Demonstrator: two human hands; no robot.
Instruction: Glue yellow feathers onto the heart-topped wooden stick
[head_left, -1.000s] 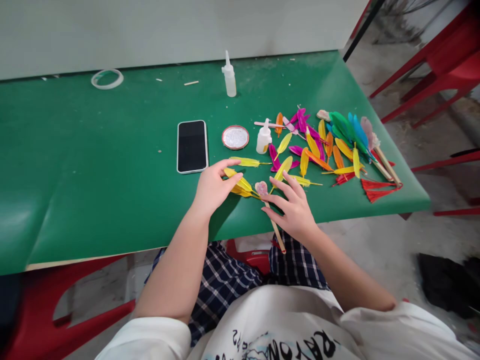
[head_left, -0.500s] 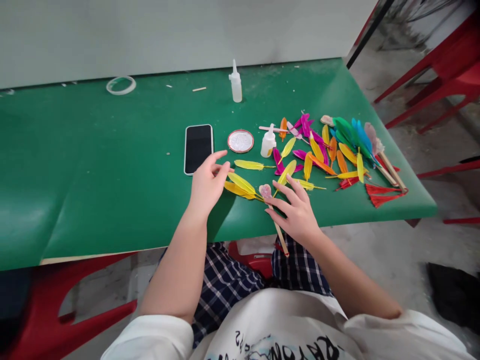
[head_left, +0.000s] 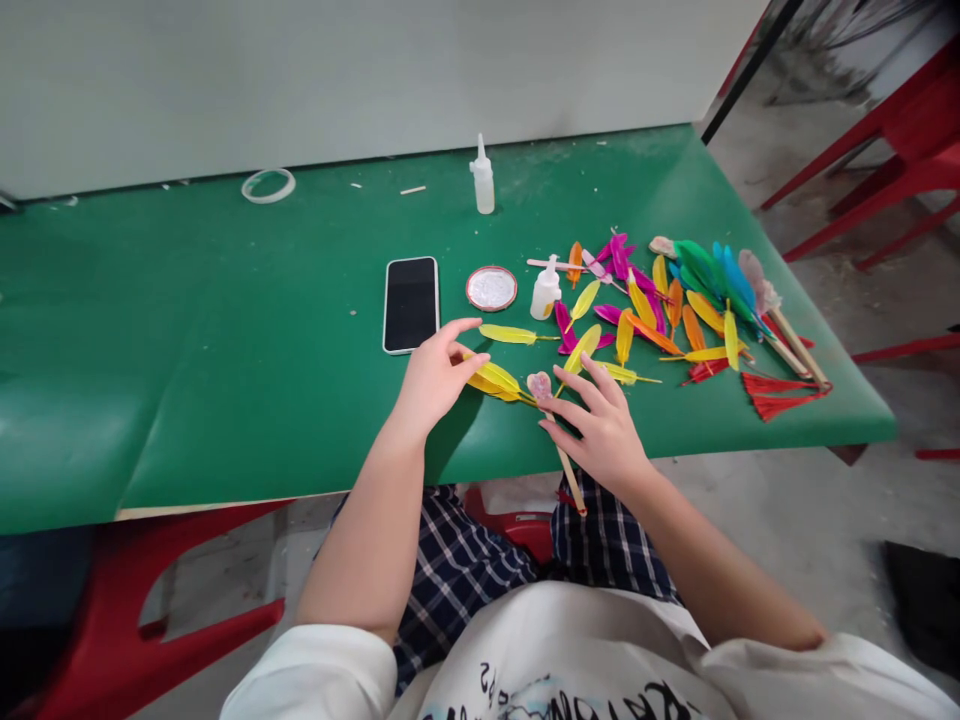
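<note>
My left hand (head_left: 435, 380) is at the left end of two overlapping yellow feathers (head_left: 501, 380), its thumb closed over their tips and its index finger stretched out. The quill ends run right to the pinkish rounded head of a wooden stick (head_left: 568, 467). My right hand (head_left: 600, 425) pinches that stick just below its head between thumb and index finger, with the other fingers spread. The stick's lower end juts past the table edge over my lap. One yellow feather (head_left: 581, 348) lies beside my right fingertips, and another yellow feather (head_left: 514, 334) lies above my left hand.
A phone (head_left: 411, 305), a round red-rimmed lid (head_left: 491, 288) and a small glue bottle (head_left: 546, 290) lie beyond my hands. Another bottle (head_left: 484, 182) and a tape roll (head_left: 268, 186) are farther back. Coloured feathers (head_left: 637, 300) and red tassels (head_left: 780, 395) cover the right side.
My left hand has moved slightly right, its thumb now over the yellow feathers' tips. My right hand stays at the stick. The whole view has shifted a little.
</note>
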